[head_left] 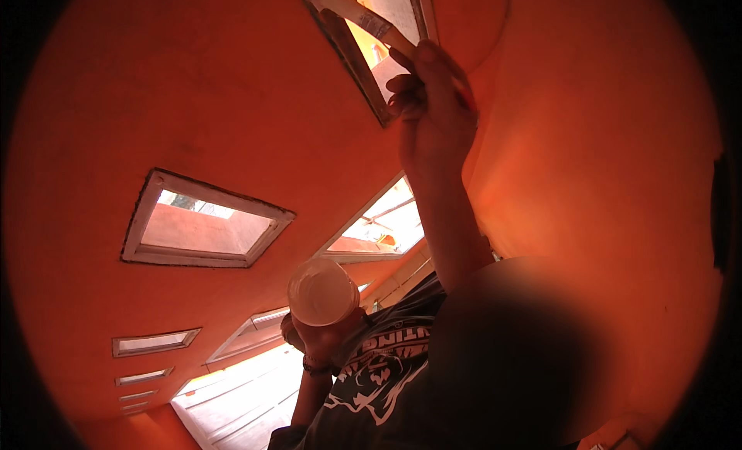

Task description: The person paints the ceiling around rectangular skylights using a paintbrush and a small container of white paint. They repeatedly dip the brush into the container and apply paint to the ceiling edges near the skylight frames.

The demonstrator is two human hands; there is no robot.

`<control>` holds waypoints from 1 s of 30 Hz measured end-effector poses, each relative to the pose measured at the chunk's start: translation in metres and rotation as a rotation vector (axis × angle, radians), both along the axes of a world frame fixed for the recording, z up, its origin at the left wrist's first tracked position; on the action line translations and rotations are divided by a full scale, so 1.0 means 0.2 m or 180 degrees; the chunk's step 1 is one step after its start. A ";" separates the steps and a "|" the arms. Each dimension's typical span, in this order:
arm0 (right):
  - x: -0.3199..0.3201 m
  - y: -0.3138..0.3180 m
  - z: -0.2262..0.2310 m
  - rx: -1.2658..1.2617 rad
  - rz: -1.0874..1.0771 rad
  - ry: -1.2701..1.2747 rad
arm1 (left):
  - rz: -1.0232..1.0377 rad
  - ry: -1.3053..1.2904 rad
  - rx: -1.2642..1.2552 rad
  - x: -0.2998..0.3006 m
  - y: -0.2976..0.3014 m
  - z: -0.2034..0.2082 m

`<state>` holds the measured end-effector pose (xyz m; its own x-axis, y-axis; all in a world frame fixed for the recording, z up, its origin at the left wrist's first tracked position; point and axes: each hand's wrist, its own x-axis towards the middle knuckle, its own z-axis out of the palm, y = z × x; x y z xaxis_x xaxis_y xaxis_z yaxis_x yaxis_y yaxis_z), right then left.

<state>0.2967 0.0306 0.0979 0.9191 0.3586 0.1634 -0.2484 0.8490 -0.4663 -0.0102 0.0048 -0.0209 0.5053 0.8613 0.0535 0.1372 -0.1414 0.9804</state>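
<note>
Raised high, my right hand [433,86] is closed on the handle of a slim, pale paintbrush [372,23]. The brush slants up and left, and its far end overlaps the corner of a window frame [352,59] in the orange wall. Whether it touches the frame, I cannot tell. Lower down and to the left, my left hand [328,338] grips a pale, round plastic tub [323,292]. The tub's contents are not distinguishable. A dark band circles my left wrist.
Orange walls [216,110] surround me, with another smooth orange surface [587,125] at the right. A pale-framed window opening [205,222] is at the left, and several smaller ones lie below it. A bright opening [239,396] shows at the lower left. A large blurred dark patch hides the lower right.
</note>
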 end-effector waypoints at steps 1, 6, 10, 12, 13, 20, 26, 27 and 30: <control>0.00 0.01 -0.01 -0.0085 0.0014 -0.0036 | 0.0086 0.0060 0.0027 0.00 0.00 -0.01; -0.03 0.01 -0.13 -0.0275 -0.0067 -0.0101 | 0.0141 0.0435 0.0432 -0.01 0.00 0.01; -0.04 -0.01 -0.07 -0.0122 -0.0305 -0.0240 | 0.0210 0.0684 0.0396 -0.01 -0.01 0.03; -0.05 0.01 -0.01 -0.0077 -0.0401 -0.0387 | 0.0240 0.0732 0.0317 -0.01 -0.01 0.03; -0.05 0.02 -0.02 -0.0190 -0.0341 -0.0324 | 0.0270 0.0735 0.0248 0.00 -0.01 0.03; -0.06 0.00 -0.12 -0.0269 -0.0469 -0.0174 | 0.0446 0.0513 0.0155 -0.02 -0.01 0.00; -0.07 0.03 0.00 -0.0332 -0.0389 -0.0155 | 0.0072 0.0588 0.0401 0.00 -0.01 0.05; -0.07 0.04 -0.02 -0.0340 -0.0381 -0.0101 | 0.0069 0.0627 0.0325 0.00 -0.01 0.06; -0.08 0.04 -0.15 -0.0556 -0.0350 -0.0080 | 0.0115 0.0721 0.0316 0.00 -0.02 0.09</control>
